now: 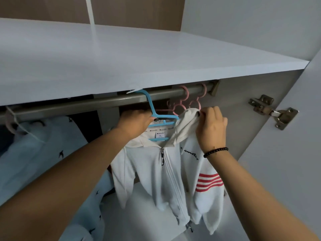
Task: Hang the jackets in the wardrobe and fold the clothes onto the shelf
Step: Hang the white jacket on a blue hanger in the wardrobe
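Observation:
A white zip-up hooded jacket (pixel 156 173) with red stripes on one sleeve hangs on a blue hanger (pixel 150 104), whose hook is over the grey wardrobe rail (pixel 74 106). My left hand (pixel 137 121) grips the blue hanger at its neck, just under the rail. Right of it, my right hand (pixel 212 126) pinches the jacket's hood (pixel 186 124) and holds it up beside the hanger. A black bead bracelet sits on my right wrist.
Pink empty hangers (pixel 186 101) hang on the rail just right of the blue one. A pale blue garment with small dark bird prints (pixel 43 162) hangs at the left. A white shelf (pixel 121 54) lies above the rail. The open door's hinge (pixel 274 110) sticks out at right.

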{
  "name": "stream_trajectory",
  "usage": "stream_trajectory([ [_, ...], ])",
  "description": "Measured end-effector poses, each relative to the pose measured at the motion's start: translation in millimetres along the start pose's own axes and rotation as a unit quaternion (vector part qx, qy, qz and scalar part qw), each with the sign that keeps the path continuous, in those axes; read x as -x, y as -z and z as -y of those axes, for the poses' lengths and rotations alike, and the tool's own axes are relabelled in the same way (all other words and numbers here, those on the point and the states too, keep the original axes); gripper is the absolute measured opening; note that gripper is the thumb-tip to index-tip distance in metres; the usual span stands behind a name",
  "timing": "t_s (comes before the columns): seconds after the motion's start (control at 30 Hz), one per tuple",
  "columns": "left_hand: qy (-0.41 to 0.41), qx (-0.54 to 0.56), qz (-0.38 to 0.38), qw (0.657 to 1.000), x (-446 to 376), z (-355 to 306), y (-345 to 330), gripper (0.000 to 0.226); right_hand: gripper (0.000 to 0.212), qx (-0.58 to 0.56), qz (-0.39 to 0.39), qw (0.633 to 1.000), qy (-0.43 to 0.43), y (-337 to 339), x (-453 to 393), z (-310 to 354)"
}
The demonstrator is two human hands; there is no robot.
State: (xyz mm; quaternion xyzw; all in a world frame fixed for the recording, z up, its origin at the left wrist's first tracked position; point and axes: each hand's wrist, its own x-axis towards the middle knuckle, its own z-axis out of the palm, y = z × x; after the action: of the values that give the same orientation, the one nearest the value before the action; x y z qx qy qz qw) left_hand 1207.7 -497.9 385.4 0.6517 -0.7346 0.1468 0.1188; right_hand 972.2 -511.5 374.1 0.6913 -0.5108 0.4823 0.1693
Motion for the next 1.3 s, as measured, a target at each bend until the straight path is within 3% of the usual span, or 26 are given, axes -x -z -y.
stream_trajectory([
  [0.1,0.026,0.027,0.007,0.999,-8,-5,-1,0.036,0.015,0.011,-0.042,0.999,0.006,13,-1,-21],
  [0.23,0.036,0.036,0.018,0.999,-10,-6,-1,0.037,0.018,-0.005,-0.045,0.992,0.115,23,18,-7],
  [0.43,0.020,-0.008,0.041,0.999,-1,5,7,0.032,0.033,-0.010,0.075,0.975,0.211,-3,62,8],
  [0.53,0.020,-0.006,0.037,0.999,3,16,8,0.034,0.022,-0.021,0.126,0.959,0.254,-11,63,7],
  [0.6,0.027,-0.002,0.028,0.999,6,18,8,0.035,0.005,-0.040,0.145,0.961,0.232,-12,49,8],
  [0.7,0.061,0.051,0.023,0.997,11,17,3,0.037,0.023,-0.094,0.182,0.973,0.106,-11,22,16],
  [0.8,0.072,0.093,0.015,0.993,21,17,-1,0.040,0.045,-0.142,0.346,0.927,0.042,-20,2,31],
  [0.87,0.082,0.126,-0.008,0.989,31,19,1,0.042,0.047,-0.150,0.405,0.901,0.038,-30,-4,41],
  [1.03,0.128,0.175,-0.155,0.964,70,38,17,0.032,0.033,-0.166,0.454,0.875,0.025,-45,-8,66],
  [1.17,0.212,0.141,-0.178,0.950,112,64,34,0.028,0.024,-0.173,0.506,0.845,0.031,-48,-12,87],
  [1.3,0.252,0.090,-0.209,0.941,155,76,50,0.025,0.030,-0.181,0.509,0.841,0.003,-50,-11,106],
])
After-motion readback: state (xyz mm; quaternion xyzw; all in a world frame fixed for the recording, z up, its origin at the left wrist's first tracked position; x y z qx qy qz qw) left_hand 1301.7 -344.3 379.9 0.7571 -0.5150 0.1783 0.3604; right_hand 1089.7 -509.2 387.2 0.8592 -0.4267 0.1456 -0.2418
